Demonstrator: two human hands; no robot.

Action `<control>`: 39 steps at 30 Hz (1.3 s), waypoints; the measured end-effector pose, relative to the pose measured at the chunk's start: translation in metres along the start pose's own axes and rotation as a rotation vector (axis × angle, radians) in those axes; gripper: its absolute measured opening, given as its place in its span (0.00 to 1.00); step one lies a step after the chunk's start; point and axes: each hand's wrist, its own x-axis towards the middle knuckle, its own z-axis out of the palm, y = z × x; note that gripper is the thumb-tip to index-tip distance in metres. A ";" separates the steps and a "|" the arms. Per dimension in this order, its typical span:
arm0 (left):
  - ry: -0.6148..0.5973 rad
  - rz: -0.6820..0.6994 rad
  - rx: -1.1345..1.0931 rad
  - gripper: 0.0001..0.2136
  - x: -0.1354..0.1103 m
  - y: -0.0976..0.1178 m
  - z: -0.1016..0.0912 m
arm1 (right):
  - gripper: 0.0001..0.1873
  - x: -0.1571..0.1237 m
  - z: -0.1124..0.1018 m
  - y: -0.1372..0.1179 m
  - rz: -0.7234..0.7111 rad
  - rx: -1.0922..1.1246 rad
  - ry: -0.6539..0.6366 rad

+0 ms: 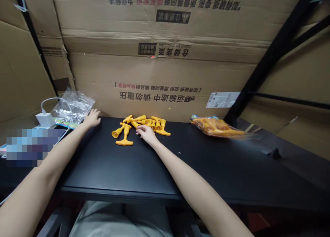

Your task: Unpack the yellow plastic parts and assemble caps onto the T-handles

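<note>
My left hand (92, 119) is at the back left of the black table, its fingers spread beside a crinkled clear plastic bag (74, 104) with a coloured strip. Nothing shows in its fingers. At the middle, my right hand (147, 135) reaches to the near side of a loose pile of orange plastic pieces (157, 124). Its fingers are slightly bent and apart, close to an orange cone; whether they touch it I cannot tell. Several pieces have T-shaped handles and cone-shaped cups. One T-handled piece (124, 135) lies nearest me, next to an orange cup (116, 132).
A sealed clear bag of similar orange pieces (216, 126) lies at the back right. On the left are a white charger (45, 119) with a cable and a blurred-out item (33, 146). A cardboard wall (160, 70) and black metal posts (257, 65) enclose the table (116, 171).
</note>
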 end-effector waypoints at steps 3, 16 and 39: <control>-0.239 0.267 -0.245 0.32 -0.012 0.036 -0.017 | 0.10 0.000 0.000 0.000 0.006 -0.035 -0.010; -0.329 0.349 -0.374 0.33 -0.054 0.115 0.005 | 0.12 0.003 -0.002 0.004 0.011 -0.027 0.008; 0.026 -0.003 -0.866 0.27 -0.041 0.182 0.053 | 0.08 0.020 -0.159 -0.005 0.251 0.764 1.081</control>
